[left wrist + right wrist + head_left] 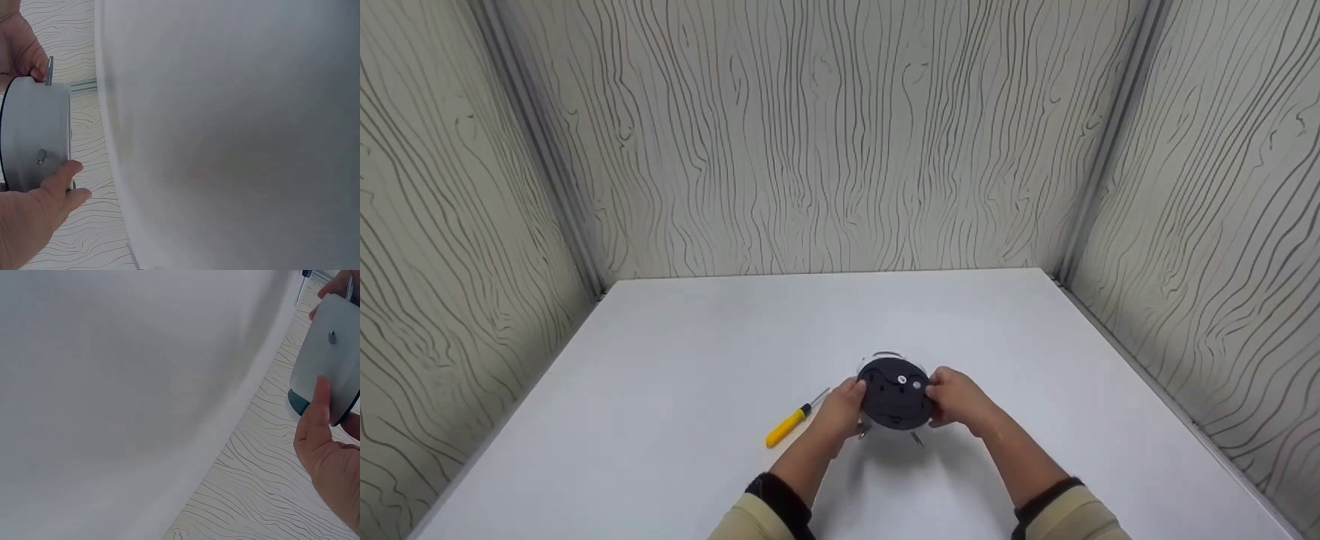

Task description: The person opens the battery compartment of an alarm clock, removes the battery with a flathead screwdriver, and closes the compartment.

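A round alarm clock (895,405) with a black back and two short metal legs is held up over the white table, its back towards the head camera. My left hand (838,414) grips its left rim, thumb on the back. On the opposite rim my right hand (960,399) holds it between thumb and fingers. In the left wrist view the clock's pale casing (39,124) shows side-on with its legs. The right wrist view shows the same casing (323,354) tilted, with the right hand (326,450) around its edge. The clock's front is hidden from the head view.
A screwdriver (787,427) with a yellow handle lies on the table just left of my left hand, its shaft pointing away. Wood-grain patterned panels (825,135) stand behind the white table (697,345) and along both sides.
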`<action>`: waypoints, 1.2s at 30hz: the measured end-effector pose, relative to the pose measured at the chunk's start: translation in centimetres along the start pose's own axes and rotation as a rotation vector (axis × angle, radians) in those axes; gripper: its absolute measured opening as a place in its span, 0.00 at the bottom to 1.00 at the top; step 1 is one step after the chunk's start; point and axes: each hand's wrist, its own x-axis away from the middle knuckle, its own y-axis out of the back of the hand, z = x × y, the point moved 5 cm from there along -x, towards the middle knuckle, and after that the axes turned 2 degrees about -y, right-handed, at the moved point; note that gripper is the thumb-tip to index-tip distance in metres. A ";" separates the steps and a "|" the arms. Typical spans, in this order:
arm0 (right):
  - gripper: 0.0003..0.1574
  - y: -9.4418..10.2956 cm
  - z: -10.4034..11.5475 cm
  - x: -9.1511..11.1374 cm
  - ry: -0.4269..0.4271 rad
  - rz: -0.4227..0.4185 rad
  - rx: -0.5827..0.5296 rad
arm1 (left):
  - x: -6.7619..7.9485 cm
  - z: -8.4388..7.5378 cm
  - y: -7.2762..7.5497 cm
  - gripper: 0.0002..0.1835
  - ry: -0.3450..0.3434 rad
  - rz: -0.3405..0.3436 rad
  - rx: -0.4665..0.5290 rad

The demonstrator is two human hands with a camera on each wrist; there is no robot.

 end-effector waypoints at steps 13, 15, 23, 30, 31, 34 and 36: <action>0.05 -0.2 -1.3 0.0 -0.032 0.032 0.043 | -0.1 0.7 -0.2 0.21 0.103 0.004 -0.213; 0.05 -0.2 -1.4 0.0 -0.035 0.033 0.048 | -0.2 0.8 -0.3 0.21 0.112 0.009 -0.241; 0.06 -0.5 -2.1 -0.1 -0.055 0.056 0.105 | 0.1 1.0 -0.6 0.15 0.134 0.035 -0.326; 0.05 -0.7 -2.4 -0.1 -0.053 0.050 0.116 | 0.1 1.4 -0.8 0.16 0.183 0.036 -0.319; 0.05 -0.8 -2.4 -0.1 -0.052 0.050 0.115 | 0.1 1.4 -0.8 0.16 0.179 0.036 -0.320; 0.05 -0.8 -2.4 -0.2 -0.056 0.053 0.112 | 0.1 1.4 -0.8 0.16 0.168 0.036 -0.325; 0.05 -0.7 -2.5 -0.2 -0.061 0.057 0.111 | 0.0 1.4 -0.9 0.16 0.167 0.034 -0.324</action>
